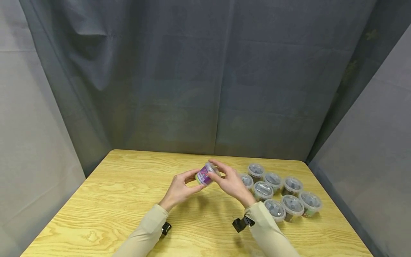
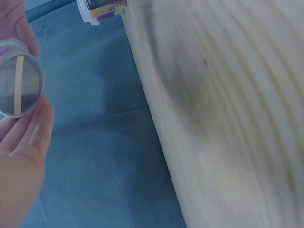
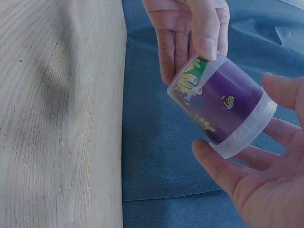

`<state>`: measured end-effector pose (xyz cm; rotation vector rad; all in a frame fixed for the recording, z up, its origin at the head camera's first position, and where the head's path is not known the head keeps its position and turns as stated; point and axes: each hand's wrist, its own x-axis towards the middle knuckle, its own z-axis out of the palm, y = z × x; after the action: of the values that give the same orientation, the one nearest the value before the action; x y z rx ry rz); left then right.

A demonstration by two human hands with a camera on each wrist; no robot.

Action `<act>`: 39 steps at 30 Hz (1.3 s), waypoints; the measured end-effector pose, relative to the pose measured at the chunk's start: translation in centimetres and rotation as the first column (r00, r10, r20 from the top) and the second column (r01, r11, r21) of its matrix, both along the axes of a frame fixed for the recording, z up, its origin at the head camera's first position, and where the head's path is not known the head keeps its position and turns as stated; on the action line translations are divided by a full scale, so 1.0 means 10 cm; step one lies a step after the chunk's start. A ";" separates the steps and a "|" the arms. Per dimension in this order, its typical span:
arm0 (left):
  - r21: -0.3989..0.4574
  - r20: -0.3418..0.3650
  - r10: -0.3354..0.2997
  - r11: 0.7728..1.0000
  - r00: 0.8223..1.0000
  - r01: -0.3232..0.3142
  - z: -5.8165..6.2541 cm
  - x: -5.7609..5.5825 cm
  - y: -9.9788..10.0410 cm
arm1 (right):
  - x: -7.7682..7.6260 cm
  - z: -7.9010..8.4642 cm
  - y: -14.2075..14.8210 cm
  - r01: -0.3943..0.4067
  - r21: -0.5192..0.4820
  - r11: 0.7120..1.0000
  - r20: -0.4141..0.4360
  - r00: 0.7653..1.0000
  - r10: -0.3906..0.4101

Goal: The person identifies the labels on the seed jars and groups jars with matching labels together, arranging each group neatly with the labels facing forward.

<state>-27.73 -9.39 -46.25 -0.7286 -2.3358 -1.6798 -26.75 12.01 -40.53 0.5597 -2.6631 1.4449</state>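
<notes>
A small plastic tub [image 1: 204, 175] with a purple printed label is held tilted above the middle of the table. My left hand [image 1: 179, 189] grips it near its bottom end, thumb and fingers on opposite sides. Around the translucent rim at the other end curl the fingers of my right hand [image 1: 232, 182]. In the right wrist view the tub [image 3: 232, 102] shows a bee and flowers on its label. Its round end [image 2: 31, 85] faces the left wrist camera, with a pale strip across it.
Several similar tubs [image 1: 293, 204] with clear lids stand grouped on the right side of the wooden table [image 1: 106, 192], close beside my right forearm. Dark grey curtain [image 1: 179, 89] hangs behind the table, with lighter cloth panels at both sides.
</notes>
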 end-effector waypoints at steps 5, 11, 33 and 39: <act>-0.001 -0.063 0.083 0.996 0.995 -0.084 -0.02 -0.01 0.02 | -0.01 0.00 -0.01 0.009 -0.024 1.000 0.008 1.000 -0.009; -0.013 -0.097 0.124 0.992 0.988 -0.126 -0.01 -0.03 0.01 | -0.06 -0.02 -0.07 0.090 -0.095 0.991 0.017 0.996 -0.088; -0.059 0.012 0.041 0.997 0.999 -0.040 0.01 -0.23 -0.53 | -0.42 -0.37 -0.59 -0.135 -0.128 0.983 -0.046 0.990 0.130; -0.153 0.067 0.048 0.988 0.997 -0.037 -0.02 -0.30 -0.75 | -0.59 -0.53 -0.74 -0.217 -0.026 0.976 -0.105 0.971 0.213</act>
<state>-30.73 -16.89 -46.48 -0.6495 -2.5309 -1.5474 -32.63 4.60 -45.81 0.9175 -2.5566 1.4691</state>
